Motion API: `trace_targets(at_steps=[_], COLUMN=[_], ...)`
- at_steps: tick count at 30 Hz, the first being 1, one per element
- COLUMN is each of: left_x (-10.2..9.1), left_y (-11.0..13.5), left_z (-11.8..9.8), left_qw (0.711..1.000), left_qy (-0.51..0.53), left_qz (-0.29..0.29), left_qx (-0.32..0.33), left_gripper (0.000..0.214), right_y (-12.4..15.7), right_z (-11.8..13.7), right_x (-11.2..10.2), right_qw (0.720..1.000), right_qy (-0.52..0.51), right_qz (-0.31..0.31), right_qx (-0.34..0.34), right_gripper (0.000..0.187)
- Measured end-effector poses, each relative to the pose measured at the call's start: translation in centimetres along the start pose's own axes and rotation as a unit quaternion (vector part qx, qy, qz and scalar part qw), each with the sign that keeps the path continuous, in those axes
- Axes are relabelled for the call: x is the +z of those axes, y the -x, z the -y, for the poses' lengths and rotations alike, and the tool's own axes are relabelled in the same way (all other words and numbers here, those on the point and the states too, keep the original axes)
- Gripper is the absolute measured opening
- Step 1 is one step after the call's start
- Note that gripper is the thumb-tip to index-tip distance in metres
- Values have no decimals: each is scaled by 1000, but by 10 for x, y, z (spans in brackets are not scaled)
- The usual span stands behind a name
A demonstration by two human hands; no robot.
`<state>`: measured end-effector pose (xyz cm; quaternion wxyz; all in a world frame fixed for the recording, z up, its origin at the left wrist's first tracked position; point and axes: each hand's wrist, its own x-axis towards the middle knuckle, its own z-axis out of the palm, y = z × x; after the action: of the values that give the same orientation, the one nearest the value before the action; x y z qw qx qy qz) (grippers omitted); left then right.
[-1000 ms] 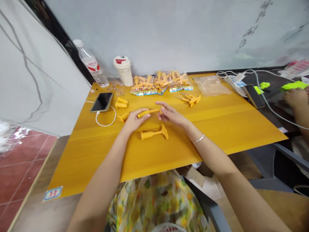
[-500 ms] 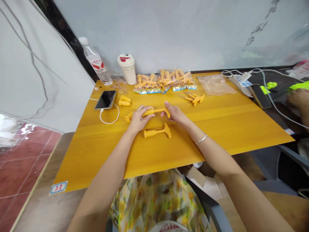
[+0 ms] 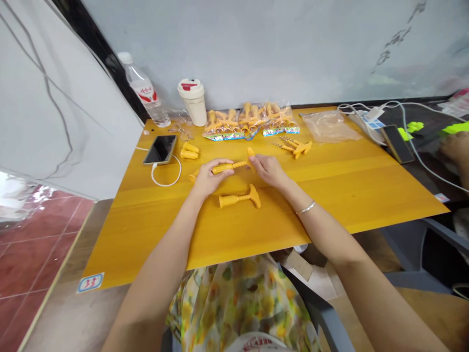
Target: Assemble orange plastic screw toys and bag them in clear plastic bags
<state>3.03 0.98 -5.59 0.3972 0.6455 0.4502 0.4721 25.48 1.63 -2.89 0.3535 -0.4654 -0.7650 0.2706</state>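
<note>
Between my two hands is a yellow T-handled corkscrew (image 3: pixel 240 165), lying nearly level above the table. My left hand (image 3: pixel 209 178) grips its ribbed sleeve (image 3: pixel 222 168), and my right hand (image 3: pixel 269 170) pinches the T-shaped handle (image 3: pixel 250 153). The spiral shaft shows between them. Just in front lies a second yellow corkscrew (image 3: pixel 240 198) with its sleeve on. Partly hidden behind my left hand is another yellow sleeve (image 3: pixel 193 176). Two loose sleeves (image 3: pixel 189 150) lie beyond it. Several bare corkscrews (image 3: pixel 295 146) rest together to the right.
Along the back stand a water bottle (image 3: pixel 146 95) and a white cup (image 3: pixel 193 102), beside bagged yellow corkscrews (image 3: pixel 251 120) and a flat clear bag (image 3: pixel 330 126). A phone (image 3: pixel 160 149) with a cable lies left. Right are a power strip, another phone (image 3: pixel 397 144) and another person's hand (image 3: pixel 454 146).
The T-handle has turned in my right hand; its end now points up and away, where before it curved down toward me. My left hand still holds the sleeve.
</note>
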Motion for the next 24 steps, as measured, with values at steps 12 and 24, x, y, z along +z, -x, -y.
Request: trace_targets(at_steps=[12,24], left_x=[5,7], left_y=[1,4], left_z=[1,-2], left_qw=[999,999], left_qy=[-4,-1], left_qz=[-36,-38], left_qx=[-23,5], left_gripper=[42,34], right_y=[-1,1], right_z=[2,4], right_x=[13,6], right_qw=[981,997], right_qy=[-88,16], right_qz=[34,25], right_qx=[168,66], right_gripper=[82,82])
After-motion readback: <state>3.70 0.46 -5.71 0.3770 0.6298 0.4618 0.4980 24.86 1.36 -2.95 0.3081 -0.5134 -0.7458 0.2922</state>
